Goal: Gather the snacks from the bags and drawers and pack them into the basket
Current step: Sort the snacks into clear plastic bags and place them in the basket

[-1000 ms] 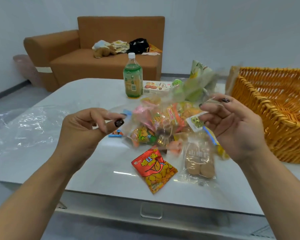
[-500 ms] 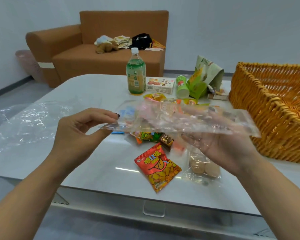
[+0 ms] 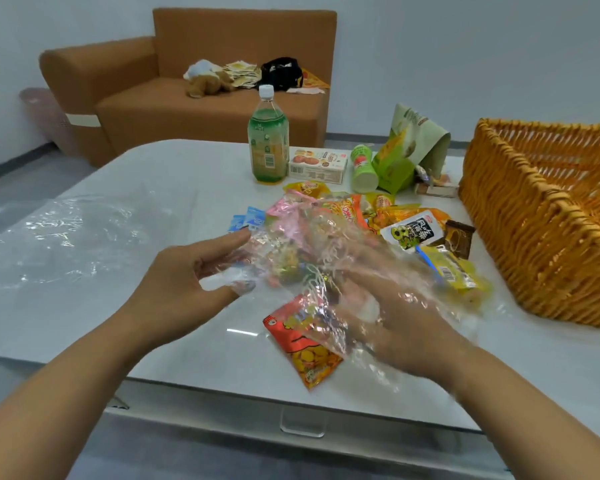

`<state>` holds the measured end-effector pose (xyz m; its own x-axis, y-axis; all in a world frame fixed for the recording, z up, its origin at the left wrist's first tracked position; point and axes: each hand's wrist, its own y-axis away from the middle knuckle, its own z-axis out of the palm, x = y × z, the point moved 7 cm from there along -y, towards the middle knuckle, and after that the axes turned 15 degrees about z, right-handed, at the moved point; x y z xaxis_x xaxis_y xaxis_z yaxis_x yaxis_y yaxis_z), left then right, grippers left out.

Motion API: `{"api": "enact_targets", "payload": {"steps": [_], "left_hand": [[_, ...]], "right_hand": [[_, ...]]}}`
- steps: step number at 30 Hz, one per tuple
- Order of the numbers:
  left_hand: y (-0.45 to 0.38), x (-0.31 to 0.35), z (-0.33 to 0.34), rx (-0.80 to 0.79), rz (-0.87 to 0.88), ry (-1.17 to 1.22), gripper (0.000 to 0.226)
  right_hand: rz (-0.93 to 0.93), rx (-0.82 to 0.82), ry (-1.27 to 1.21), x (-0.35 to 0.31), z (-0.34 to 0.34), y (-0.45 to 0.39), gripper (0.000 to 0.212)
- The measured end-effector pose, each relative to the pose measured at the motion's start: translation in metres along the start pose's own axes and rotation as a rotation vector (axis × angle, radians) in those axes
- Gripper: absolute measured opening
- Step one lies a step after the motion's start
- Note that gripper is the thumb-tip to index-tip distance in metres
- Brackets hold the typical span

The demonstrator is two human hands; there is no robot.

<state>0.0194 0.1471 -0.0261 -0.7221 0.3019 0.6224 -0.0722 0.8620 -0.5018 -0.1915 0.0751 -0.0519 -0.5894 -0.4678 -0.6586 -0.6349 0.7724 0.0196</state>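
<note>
Snacks [image 3: 371,220] lie in a loose heap on the white counter [image 3: 160,174], near its right half, with the woven orange basket [image 3: 534,230] standing just beside them at the right edge. The heap spreads mainly left to right, from blue sachets [image 3: 246,218] at its left end to a yellow barcode packet [image 3: 451,271] at its right, whose long axis runs diagonally toward the near right. A red-and-yellow packet [image 3: 303,348] lies nearest the front edge, its long axis running from far left to near right. A clear plastic bag [image 3: 326,258] is stretched over the middle of the heap. The left hand [image 3: 187,282] holds the bag's left edge, thumb and fingers in a narrow grip pinching the film. The right hand [image 3: 388,317] lies under or inside the film, fingers extended toward the far left; whether it grips anything cannot be determined, since the film and motion blur obscure it. At the far side of the counter stand a green drink bottle [image 3: 268,147], a biscuit box [image 3: 317,166], a green cup-shaped tub [image 3: 363,168] and a green paper bag [image 3: 409,150]. A second clear bag [image 3: 59,237] lies flattened on the left of the counter. Beyond the counter, an orange-brown sofa [image 3: 187,109] stands against a pale wall, carrying a soft toy [image 3: 207,83] and a black item [image 3: 281,72].
</note>
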Motion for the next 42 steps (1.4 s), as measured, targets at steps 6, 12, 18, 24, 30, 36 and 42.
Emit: {"api": "enact_targets", "payload": {"steps": [6,12,18,24,30,36,42], "left_hand": [[0.010,0.003,0.041,-0.314,0.018,-0.021,0.086],[0.018,0.004,0.060,-0.557,-0.042,0.028,0.097],[0.024,0.011,0.077,-0.560,-0.035,0.216,0.094],[0.028,-0.004,0.080,-0.602,-0.165,0.216,0.111],[0.012,-0.003,0.077,-0.508,-0.053,0.004,0.043],[0.002,-0.010,0.070,-0.403,-0.128,0.096,0.047],[0.009,-0.007,0.083,-0.644,-0.132,0.202,0.084]], "right_hand": [[-0.203,0.090,0.126,-0.009,0.027,0.004,0.058],[-0.250,0.168,0.477,-0.013,0.046,0.006,0.047],[-0.337,0.099,0.395,-0.029,0.049,0.012,0.048],[-0.602,0.345,0.376,-0.050,0.043,0.028,0.049],[-0.495,0.177,0.281,-0.044,0.040,0.018,0.031],[-0.292,0.102,0.142,-0.015,0.019,0.000,0.031],[-0.233,-0.150,0.208,-0.026,0.044,-0.003,0.031]]}}
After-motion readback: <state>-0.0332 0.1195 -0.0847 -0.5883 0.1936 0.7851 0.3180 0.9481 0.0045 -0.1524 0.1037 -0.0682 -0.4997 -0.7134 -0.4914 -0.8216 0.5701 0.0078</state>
